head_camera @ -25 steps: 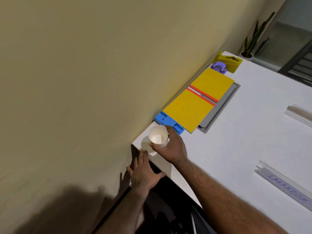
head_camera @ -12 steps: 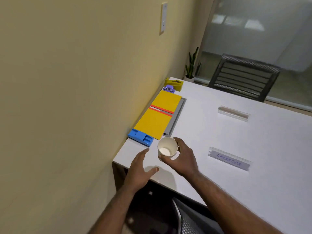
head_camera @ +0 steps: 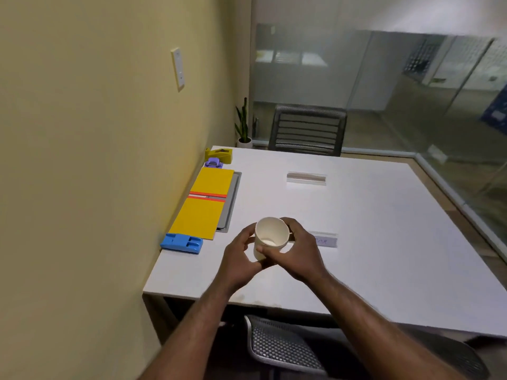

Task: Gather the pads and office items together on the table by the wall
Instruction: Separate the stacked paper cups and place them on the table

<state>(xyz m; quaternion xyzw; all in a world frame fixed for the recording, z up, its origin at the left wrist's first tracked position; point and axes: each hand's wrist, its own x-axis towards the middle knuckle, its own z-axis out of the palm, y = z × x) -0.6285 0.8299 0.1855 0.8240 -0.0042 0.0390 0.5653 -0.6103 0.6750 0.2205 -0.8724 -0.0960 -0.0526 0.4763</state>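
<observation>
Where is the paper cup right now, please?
The paper cup is held in both hands above the table's near edge, right of the blue stapler.

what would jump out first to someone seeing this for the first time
First, the white paper cup held up in the middle of the view, the left hand and right hand both wrapped around it above the white table. Next, the bright row along the wall: a blue stapler nearest, two yellow pads end to end, then a purple item and a yellow tape dispenser.

wall strip: pads, blue block line it | table centre: two nameplates only
</observation>
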